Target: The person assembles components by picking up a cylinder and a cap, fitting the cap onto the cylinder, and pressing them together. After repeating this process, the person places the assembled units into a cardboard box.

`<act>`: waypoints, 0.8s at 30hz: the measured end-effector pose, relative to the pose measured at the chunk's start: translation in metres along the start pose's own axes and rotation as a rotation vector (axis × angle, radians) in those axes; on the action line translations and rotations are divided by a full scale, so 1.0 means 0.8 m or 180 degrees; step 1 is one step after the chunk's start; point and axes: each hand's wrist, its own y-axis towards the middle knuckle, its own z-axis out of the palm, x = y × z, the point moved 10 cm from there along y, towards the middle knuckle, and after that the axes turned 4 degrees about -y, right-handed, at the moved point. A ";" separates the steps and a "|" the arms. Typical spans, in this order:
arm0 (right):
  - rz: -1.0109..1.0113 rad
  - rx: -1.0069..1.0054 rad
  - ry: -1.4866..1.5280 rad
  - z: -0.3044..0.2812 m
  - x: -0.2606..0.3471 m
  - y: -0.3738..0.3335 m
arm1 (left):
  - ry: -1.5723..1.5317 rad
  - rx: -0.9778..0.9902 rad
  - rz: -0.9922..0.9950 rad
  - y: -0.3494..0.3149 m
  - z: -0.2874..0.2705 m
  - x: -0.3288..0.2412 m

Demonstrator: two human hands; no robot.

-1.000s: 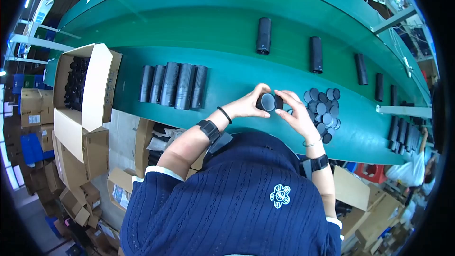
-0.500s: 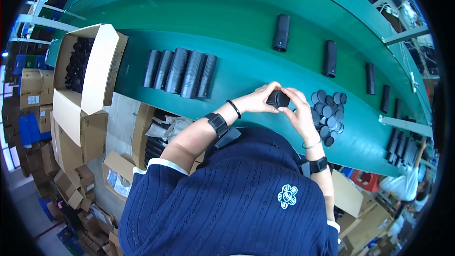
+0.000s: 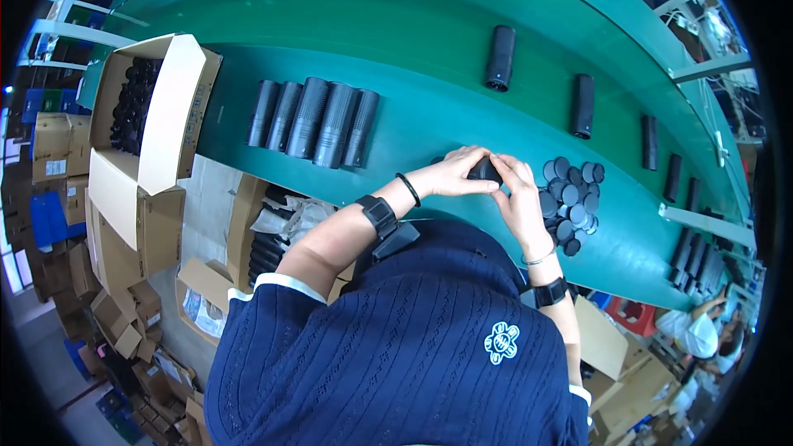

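Note:
Between both hands, near the front edge of the green table, is a black cylinder (image 3: 482, 168), mostly covered by fingers. My left hand (image 3: 457, 174) is closed around it from the left. From the right, my right hand (image 3: 518, 187) grips its end with fingers and thumb. Just beyond the right hand lies a loose pile of flat round black caps (image 3: 570, 193). To the left, several ribbed black cylinders (image 3: 307, 120) lie side by side in a row.
A dark green strip (image 3: 413, 37) behind the work surface carries spaced-out black cylinders (image 3: 500, 58). At the left stands an open carton (image 3: 169, 116) of black parts. More cylinders (image 3: 695, 260) sit at the far right, near another person (image 3: 698, 330). Cartons (image 3: 202, 285) stand below the table.
My fingers have closed further over the cylinder, and its round end no longer faces up in sight. The cylinders on the back strip have shifted slightly right. Another person shows more at the right.

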 end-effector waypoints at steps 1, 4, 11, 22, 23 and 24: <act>-0.0016 -0.0039 -0.0040 -0.001 0.003 0.000 | -0.0003 0.0003 0.0000 0.001 0.000 0.001; -0.0030 0.0092 -0.0174 -0.001 0.013 0.003 | 0.0001 0.0057 0.0049 0.003 0.004 0.007; 0.0023 0.0107 -0.0056 0.003 0.003 0.007 | -0.0092 -0.0010 0.0062 0.004 0.000 0.010; 0.1795 0.0823 0.3218 0.088 -0.074 -0.013 | -0.0837 -0.0039 -0.0106 -0.009 -0.002 0.017; 0.1796 0.0818 0.3223 0.085 -0.074 -0.010 | -0.0713 -0.0111 -0.0083 -0.009 -0.004 0.017; 0.1854 0.0970 0.3186 0.087 -0.073 -0.010 | -0.0726 -0.0186 -0.0031 -0.009 -0.005 0.017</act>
